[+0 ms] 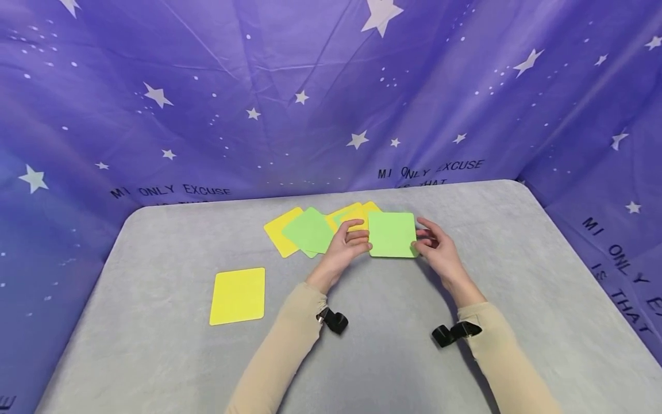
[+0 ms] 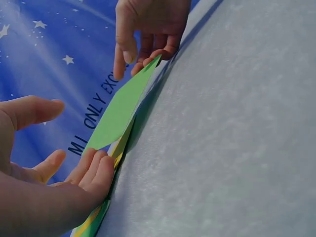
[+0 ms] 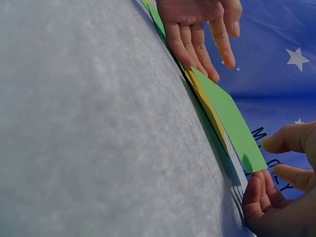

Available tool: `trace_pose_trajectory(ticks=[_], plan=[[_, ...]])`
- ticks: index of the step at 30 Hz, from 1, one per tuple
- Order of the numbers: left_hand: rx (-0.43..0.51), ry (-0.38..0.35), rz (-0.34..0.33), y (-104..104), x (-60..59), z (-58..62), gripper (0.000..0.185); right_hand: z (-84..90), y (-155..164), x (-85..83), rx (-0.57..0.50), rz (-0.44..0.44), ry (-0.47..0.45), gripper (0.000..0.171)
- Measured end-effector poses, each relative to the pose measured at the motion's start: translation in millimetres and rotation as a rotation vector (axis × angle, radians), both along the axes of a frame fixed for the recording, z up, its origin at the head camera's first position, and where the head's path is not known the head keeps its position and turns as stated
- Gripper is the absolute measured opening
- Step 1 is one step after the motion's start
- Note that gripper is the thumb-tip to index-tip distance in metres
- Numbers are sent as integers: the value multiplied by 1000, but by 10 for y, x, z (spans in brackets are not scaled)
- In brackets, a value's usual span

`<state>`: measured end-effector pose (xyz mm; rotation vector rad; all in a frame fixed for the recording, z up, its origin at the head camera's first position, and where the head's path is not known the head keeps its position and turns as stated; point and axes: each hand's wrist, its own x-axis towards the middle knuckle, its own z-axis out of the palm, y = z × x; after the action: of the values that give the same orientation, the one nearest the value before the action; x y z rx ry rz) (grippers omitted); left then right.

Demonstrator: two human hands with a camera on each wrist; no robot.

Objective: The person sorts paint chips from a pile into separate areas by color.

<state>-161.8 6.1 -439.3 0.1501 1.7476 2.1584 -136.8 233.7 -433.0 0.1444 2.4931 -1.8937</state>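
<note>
The left hand [image 1: 343, 244] and the right hand [image 1: 441, 253] held a flat, light green square card [image 1: 391, 234] by its sides, with the gray table [image 1: 383, 356] under it. Left of that green card lay a messy row of yellow and green cards [image 1: 310, 230], and farther left, one yellow square card [image 1: 238, 296].

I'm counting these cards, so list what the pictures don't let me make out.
Head view: how many cards lie in the overlapping row; they cover one another, and the left hand and held green card block part.
Head view: the underside of the lone yellow card, hidden against the table.
Both wrist views: that yellow card, outside the frame.
Head view: the rest of each sleeve, cut off by the bottom edge.
</note>
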Motion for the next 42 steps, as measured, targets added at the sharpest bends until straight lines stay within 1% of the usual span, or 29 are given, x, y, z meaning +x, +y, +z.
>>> trace_pose_trajectory(ticks=[3, 6, 11, 16, 21, 24, 27, 31, 34, 37, 42], plan=[[37, 2, -6, 1, 30, -45, 60, -4, 13, 38, 5, 17, 30, 63], [50, 5, -8, 1, 70, -73, 60, -8, 21, 79, 19, 37, 52, 63], [53, 17, 10, 6, 126, -72, 57, -25, 6, 112, 46, 45, 62, 62], [13, 27, 33, 83, 158, -72, 55, -38, 42, 162, 26, 51, 60, 62], [-25, 45, 35, 163, 190, -82, 55, -19, 106, 245, 17, 65, 30, 62], [-30, 56, 23, 197, 209, -68, 54, -10, 149, 282, 27, 77, 15, 63], [-43, 71, -4, 235, 221, -59, 55, -4, 192, 312, 52, 88, 5, 62], [-66, 93, -48, 269, 253, -81, 58, -4, 233, 335, 103, 97, 10, 61], [-82, 107, -71, 306, 276, -109, 60, -8, 285, 348, 127, 101, 34, 61], [-87, 118, -76, 342, 293, -125, 61, -4, 349, 364, 136, 113, 57, 60], [-61, 126, -81, 395, 337, -99, 63, 20, 460, 409, 144, 163, 67, 61]])
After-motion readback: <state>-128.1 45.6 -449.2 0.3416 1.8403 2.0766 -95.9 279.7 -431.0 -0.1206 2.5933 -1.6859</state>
